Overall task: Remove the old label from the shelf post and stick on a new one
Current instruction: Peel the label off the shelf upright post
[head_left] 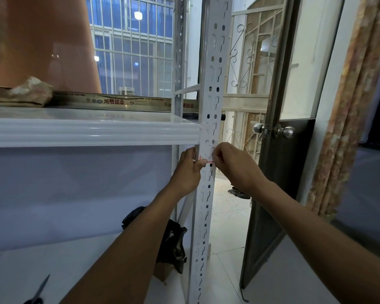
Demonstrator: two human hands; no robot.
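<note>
A white slotted shelf post (213, 102) runs from top to bottom in the middle of the view. On it, just under the upper shelf, sits a small white label with a red border (206, 159). My left hand (188, 172) is at the post's left edge with its thumb pressed against the label's lower left corner. My right hand (233, 165) comes in from the right, with its fingertips pinched on the label's right edge. Most of the label is hidden between the two hands.
The white upper shelf (92, 132) extends left from the post, with a piece of stone (31, 88) on top. Scissors (38, 292) lie on the lower shelf at bottom left. A black bag (171, 242) sits behind the post. An open dark door (279, 172) stands to the right.
</note>
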